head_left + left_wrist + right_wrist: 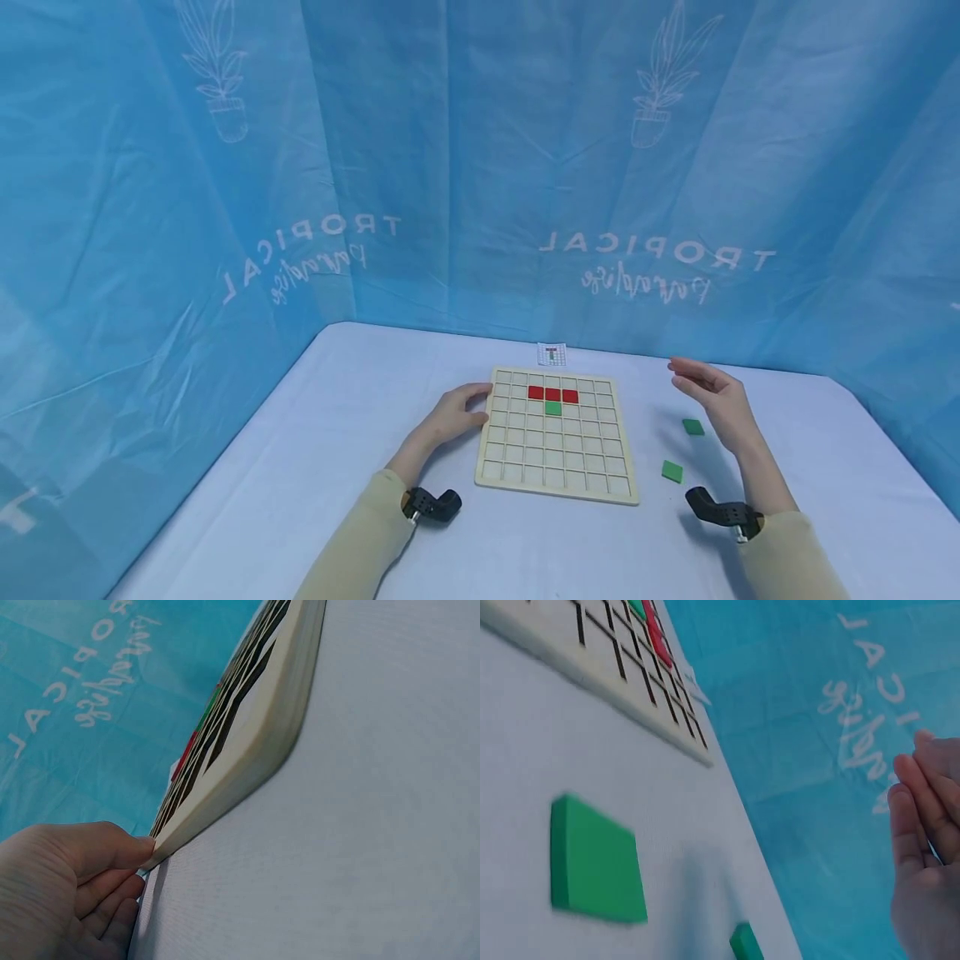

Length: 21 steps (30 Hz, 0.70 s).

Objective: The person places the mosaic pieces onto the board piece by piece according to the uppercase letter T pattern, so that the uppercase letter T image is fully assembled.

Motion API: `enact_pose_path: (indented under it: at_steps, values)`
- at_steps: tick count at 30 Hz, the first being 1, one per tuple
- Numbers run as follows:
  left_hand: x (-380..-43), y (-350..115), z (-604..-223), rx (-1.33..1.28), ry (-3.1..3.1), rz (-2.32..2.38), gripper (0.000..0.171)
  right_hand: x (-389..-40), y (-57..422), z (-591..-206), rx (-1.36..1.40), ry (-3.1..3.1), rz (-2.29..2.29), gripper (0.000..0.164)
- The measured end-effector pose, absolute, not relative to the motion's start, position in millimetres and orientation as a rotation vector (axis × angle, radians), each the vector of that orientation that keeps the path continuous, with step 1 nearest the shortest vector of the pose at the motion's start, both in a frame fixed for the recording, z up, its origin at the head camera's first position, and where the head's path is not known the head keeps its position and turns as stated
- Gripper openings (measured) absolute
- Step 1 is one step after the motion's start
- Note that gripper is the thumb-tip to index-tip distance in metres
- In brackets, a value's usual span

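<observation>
My left hand (450,414) rests against the left edge of a pale wooden grid board (555,492), thumb and fingers spread along it. In the left wrist view the thumb (112,847) touches the board's edge. Three red square tiles (552,394) sit side by side in a row of the grid. One green tile (552,408) lies directly below the middle red one. Raised over the table right of the board, my right hand (722,400) holds nothing. Beneath and beside it lie two loose green tiles, one farther back (693,427) and one nearer (598,861).
Behind the board is a small printed card (551,354) with a red and green T pattern on a grid. A white cloth (360,375) covers the table. Blue printed curtains (495,167) close off the back and sides.
</observation>
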State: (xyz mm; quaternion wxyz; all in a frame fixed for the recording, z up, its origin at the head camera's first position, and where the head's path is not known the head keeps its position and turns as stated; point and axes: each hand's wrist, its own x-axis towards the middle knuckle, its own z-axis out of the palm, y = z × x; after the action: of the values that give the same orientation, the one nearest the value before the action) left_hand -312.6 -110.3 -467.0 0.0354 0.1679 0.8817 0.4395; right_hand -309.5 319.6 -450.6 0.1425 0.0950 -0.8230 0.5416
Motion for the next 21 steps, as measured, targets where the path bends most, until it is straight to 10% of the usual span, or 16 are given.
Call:
enact_pose_path:
  at_steps: [21]
  values:
    - [-314.6, -109.8, -467.7, 0.478, 2.720, 1.331, 0.052, -271.1, 344.6, -449.8, 0.151, -2.546, 1.450, 0.056]
